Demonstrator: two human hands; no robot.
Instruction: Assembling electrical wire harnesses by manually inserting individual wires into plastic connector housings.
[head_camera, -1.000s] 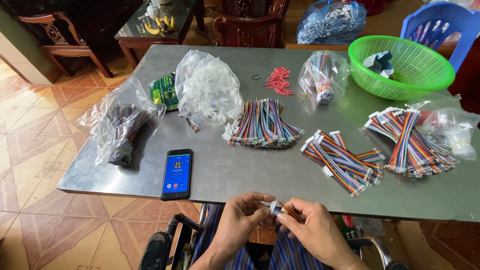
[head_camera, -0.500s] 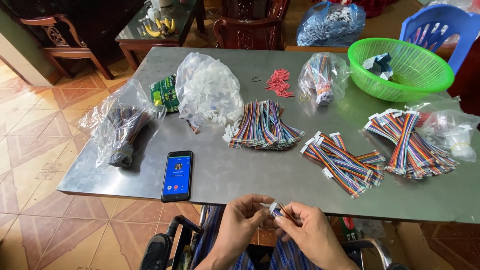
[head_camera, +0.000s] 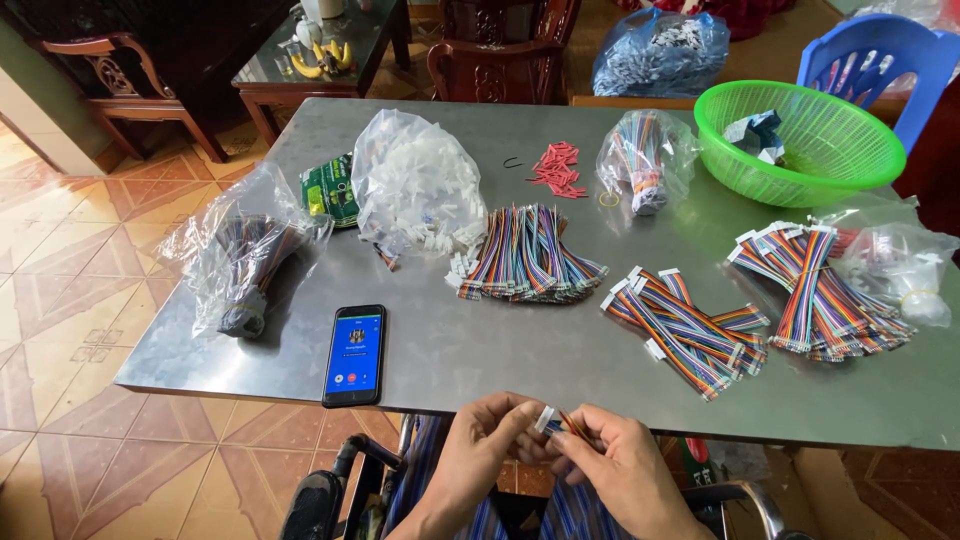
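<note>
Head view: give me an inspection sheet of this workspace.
Surface: grey metal table, dull sheen.
Job's things: small white connector with coloured wires, pinched between left hand and right hand.
Clutter: black smartphone, screen lit; green plastic basket; clear bag of white connectors; red pieces.
Grips: both shut on the connector.
Cables: rainbow ribbon-cable bundles, several piles.
Surroundings: blue plastic chair, tiled floor.

Blue-lit phone screen (head_camera: 354, 354) beside clear bags (head_camera: 415, 190) and a green packet (head_camera: 328, 190).

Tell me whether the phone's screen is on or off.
On: the black smartphone lying flat on the grey metal table shows a lit blue screen.
</note>
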